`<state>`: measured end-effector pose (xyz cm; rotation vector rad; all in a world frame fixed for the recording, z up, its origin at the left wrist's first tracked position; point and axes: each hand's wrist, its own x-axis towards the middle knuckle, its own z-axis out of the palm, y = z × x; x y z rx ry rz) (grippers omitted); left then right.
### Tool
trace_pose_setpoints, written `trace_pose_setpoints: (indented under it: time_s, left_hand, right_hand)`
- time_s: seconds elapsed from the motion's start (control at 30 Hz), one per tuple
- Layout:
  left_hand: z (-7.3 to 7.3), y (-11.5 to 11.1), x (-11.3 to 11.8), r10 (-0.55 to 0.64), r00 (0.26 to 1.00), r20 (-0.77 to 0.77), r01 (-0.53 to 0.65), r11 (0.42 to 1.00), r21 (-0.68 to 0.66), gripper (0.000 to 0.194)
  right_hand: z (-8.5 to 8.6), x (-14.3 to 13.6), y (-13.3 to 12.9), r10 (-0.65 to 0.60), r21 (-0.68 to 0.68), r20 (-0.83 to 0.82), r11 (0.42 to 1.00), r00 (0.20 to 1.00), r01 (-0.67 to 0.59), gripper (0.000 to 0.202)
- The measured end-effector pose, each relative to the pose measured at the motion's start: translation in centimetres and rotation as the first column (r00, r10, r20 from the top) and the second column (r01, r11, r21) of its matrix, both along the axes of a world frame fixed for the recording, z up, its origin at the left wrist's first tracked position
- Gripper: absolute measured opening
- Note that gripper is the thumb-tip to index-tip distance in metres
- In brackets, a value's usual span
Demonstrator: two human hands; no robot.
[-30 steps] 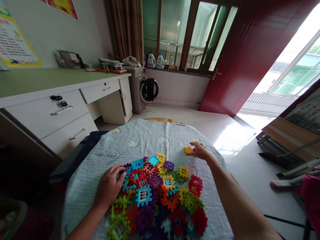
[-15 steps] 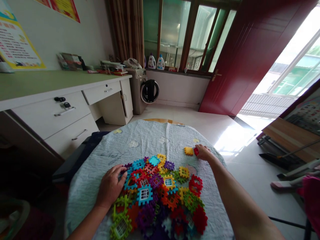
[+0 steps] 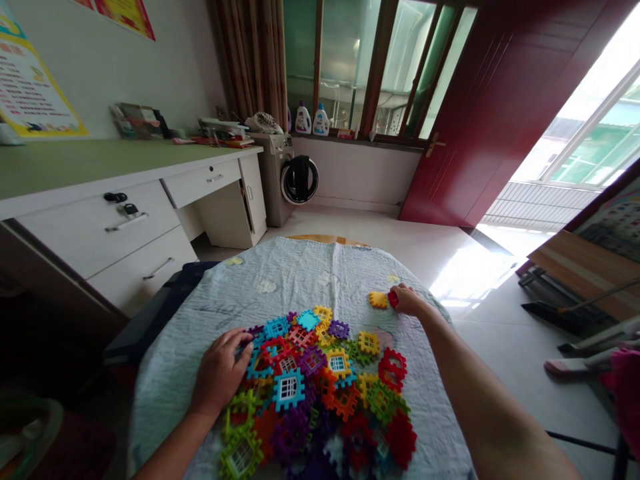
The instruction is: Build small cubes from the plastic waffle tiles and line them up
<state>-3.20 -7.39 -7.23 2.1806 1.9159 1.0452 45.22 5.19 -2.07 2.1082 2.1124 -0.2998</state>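
Plastic interlocking tiles in many colours lie heaped on the cloth-covered table. My left hand rests at the heap's left edge, fingers spread over the nearest tiles, gripping none that I can see. Close to its fingertips are a blue tile and a dark purple one. At the right side of the table, my right hand has its fingers closed on a red tile, partly hidden by them. A yellow tile lies flat just left of the red one; whether their edges touch I cannot tell.
A desk with drawers runs along the left wall. Beyond the table stand a washing machine with its door ajar and a dark red door. A folded wooden table and a broom are at the right.
The view has shifted very slightly. Both hands and the tiles stay in nearly the same places, with my right hand still at the red tile.
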Motion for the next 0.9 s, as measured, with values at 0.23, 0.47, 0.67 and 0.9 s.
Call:
trace_pose_setpoints:
  time_s: [0.23,0.47,0.67,0.9]
  left_hand:
    - [0.3,-0.1,0.2,0.006,1.000,-0.001,-0.006,1.000,0.005,0.031]
    - [0.2,0.0,0.2,0.015,1.000,0.003,-0.015,1.000,0.011,0.031]
    - [0.3,-0.1,0.3,0.013,1.000,0.008,-0.013,1.000,-0.002,0.030]
    - [0.4,-0.2,0.3,0.007,1.000,0.026,-0.007,1.000,-0.012,0.029]
  right_hand:
    - [0.6,-0.5,-0.3,-0.024,0.003,0.005,1.000,1.000,0.024,0.056]
    - [0.3,-3.1,0.2,0.068,0.032,-0.034,0.997,0.997,-0.067,0.071]
    - [-0.2,-4.2,0.5,0.078,0.031,-0.036,0.997,0.996,-0.076,0.050]
    - [0.6,-4.5,-1.4,0.028,0.097,-0.091,0.995,0.995,-0.020,0.069]
